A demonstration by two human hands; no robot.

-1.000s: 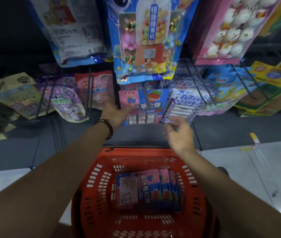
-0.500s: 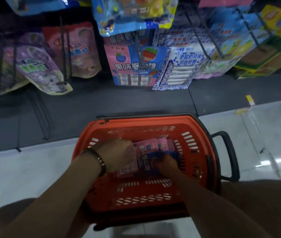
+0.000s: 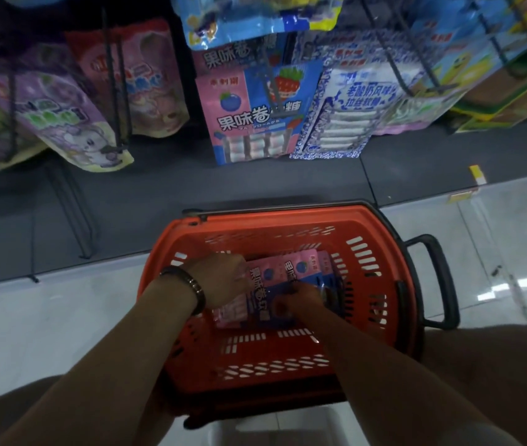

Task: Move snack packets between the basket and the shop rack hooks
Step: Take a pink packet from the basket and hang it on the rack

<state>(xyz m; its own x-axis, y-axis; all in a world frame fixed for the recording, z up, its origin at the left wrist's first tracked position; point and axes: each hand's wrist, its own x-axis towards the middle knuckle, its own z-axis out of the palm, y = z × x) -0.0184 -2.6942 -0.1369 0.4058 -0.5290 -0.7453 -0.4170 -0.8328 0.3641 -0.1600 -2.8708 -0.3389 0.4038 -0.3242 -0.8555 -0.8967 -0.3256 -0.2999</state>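
Observation:
A red plastic basket [image 3: 371,226] stands on the floor in front of me. Inside it lies a stack of pink-and-blue snack packets [image 3: 270,278]. My left hand [image 3: 223,278], with a bracelet at the wrist, grips the left edge of the top packet. My right hand [image 3: 297,300] curls its fingers over the packets' lower right part. On the rack above, the same kind of pink-and-blue packet [image 3: 249,117] hangs from a black hook [image 3: 270,82].
Purple and pink pouches [image 3: 72,111] hang on hooks to the left. A blue-and-white packet [image 3: 349,120] hangs right of the pink one. The basket's black handle [image 3: 439,281] sticks out to the right. The rack's dark base [image 3: 159,191] lies behind the basket, on a white tiled floor [image 3: 497,252].
Both hands came down from the rack hooks into the basket and took hold of the packets. My view tilted downward.

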